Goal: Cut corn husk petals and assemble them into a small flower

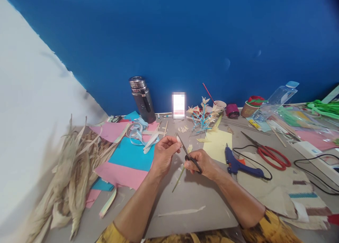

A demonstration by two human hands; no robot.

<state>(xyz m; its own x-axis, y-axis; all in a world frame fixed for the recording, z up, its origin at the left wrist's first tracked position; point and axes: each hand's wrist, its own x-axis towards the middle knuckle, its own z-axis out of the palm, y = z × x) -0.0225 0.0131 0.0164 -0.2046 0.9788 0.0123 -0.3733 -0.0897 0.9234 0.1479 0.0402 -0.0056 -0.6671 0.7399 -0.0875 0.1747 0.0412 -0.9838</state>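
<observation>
Between the thumb and fingers of my left hand [166,152] is a small pale petal-shaped piece [178,140]. My right hand [202,162] is closed around the dark handles of a small pair of scissors [196,163]. Their blades point up and away, right beside the pale piece; whether they touch it I cannot tell. Under the hands a thin greenish strip [178,179] lies on the grey table [190,223]. Closer to me rests a long pale strip [182,211]. Beyond my hands are scattered pale scraps [182,128] and a bunch of husk-coloured flowers on blue stems [203,119].
Dried husks [70,179] and blue sheets [132,154] with pink ones spread on the left, near a dark thermos [143,101]. At right are a blue glue gun [242,167], red-handled scissors [274,157], a cloth [275,193], a power strip [317,158] and a tilted plastic bottle [277,101].
</observation>
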